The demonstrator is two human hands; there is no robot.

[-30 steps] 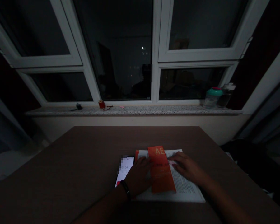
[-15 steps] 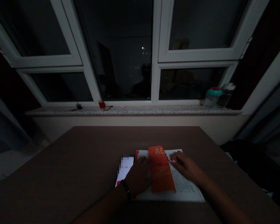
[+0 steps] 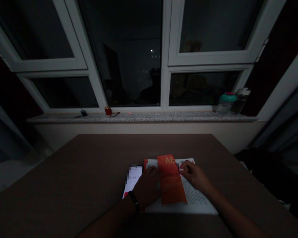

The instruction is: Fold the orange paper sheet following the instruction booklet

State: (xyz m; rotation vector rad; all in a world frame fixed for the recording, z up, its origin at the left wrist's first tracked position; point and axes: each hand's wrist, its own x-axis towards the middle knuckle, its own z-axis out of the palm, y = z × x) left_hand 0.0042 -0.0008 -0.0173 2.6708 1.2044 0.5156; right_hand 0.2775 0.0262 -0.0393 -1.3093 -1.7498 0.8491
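A printed page or book [image 3: 196,195] lies on the dark table, with an orange sheet [image 3: 173,191] lettered "AE" across its middle. My left hand [image 3: 149,186], a black band at its wrist, rests flat over the left side with its fingertips on the orange sheet's left edge. Beside the sheet's upper right edge, my right hand [image 3: 192,173] is closed in a pinch on a small pale pink piece [image 3: 181,169]. Dim light and the fingers hide what kind of thing the piece is. A lit phone [image 3: 132,178] showing a timer lies left of my left hand, partly covered by it.
Beyond the table [image 3: 101,158] runs a speckled window sill [image 3: 149,117]. On it stand a small red jar [image 3: 108,110], a dark little object [image 3: 83,113], a green-lidded bottle [image 3: 225,104] and a clear bottle [image 3: 240,100]. Dark fabric [image 3: 263,175] lies right of the table.
My right hand has shifted slightly, its fingers now more curled around the pink piece at the sheet's edge. The left hand, orange sheet and phone stay where they were.
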